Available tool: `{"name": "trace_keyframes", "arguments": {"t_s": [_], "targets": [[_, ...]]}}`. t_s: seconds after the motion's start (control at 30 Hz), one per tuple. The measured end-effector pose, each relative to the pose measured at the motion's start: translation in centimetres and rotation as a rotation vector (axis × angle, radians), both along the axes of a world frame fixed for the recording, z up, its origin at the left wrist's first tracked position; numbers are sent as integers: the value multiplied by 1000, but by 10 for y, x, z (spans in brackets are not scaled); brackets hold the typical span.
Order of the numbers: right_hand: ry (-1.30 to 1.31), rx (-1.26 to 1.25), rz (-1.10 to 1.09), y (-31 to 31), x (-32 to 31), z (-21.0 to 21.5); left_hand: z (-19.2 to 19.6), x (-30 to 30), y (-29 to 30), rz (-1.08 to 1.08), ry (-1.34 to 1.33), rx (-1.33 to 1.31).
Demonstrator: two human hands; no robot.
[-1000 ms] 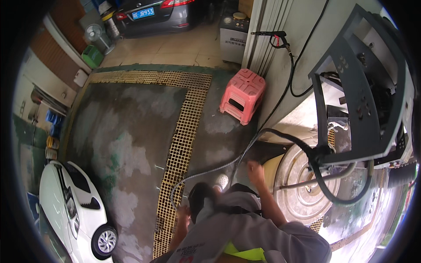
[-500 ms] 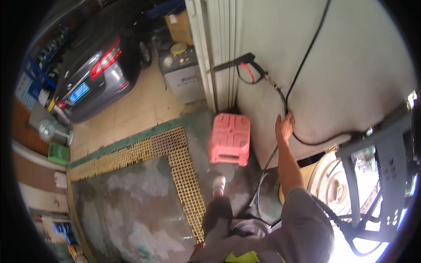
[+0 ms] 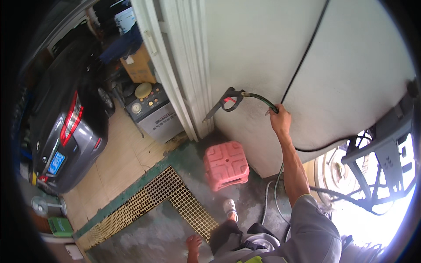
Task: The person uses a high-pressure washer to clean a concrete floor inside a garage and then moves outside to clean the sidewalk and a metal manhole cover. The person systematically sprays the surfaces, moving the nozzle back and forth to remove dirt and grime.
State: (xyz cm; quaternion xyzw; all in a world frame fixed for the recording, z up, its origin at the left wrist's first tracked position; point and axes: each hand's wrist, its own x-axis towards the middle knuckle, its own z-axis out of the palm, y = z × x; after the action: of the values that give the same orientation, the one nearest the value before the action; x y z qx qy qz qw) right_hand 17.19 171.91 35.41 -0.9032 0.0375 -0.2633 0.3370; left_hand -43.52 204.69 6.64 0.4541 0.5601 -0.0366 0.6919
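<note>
My right hand [image 3: 280,119] is closed around a dark hose [image 3: 262,97] in front of the white wall. From my grip the hose arches up and left to a black pressure washer gun [image 3: 231,97] with a red part by its trigger. The gun's barrel slants down to the lower left, close to the white folding door. Low in the view, over the floor, my left hand [image 3: 193,243] hangs with nothing in it, its fingers loosely apart.
A pink plastic stool [image 3: 226,164] stands ahead of my foot. Yellow floor grating [image 3: 193,206] runs to its left. Beyond the folding door [image 3: 184,65] are a grey machine [image 3: 155,118] and a dark car [image 3: 74,118]. A grey frame [image 3: 381,153] stands at right.
My view has turned, shifting the car leftward. My right hand has closed on the hose nearer the gun. The gun's barrel now tilts steeply downward, and my left hand shows more fully.
</note>
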Motion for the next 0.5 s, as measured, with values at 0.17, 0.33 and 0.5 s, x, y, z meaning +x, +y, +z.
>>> {"name": "trace_keyframes", "arguments": {"t_s": [0.17,0.33,0.5], "targets": [[208,46,32,5,-129,30,40,117,-1,-699,-308,388],[317,151,-45,17,-346,40,160,241,-31,-171,-666,-459],[345,161,-217,31,-573,19,184,213,-64,-39,-636,-927]]}}
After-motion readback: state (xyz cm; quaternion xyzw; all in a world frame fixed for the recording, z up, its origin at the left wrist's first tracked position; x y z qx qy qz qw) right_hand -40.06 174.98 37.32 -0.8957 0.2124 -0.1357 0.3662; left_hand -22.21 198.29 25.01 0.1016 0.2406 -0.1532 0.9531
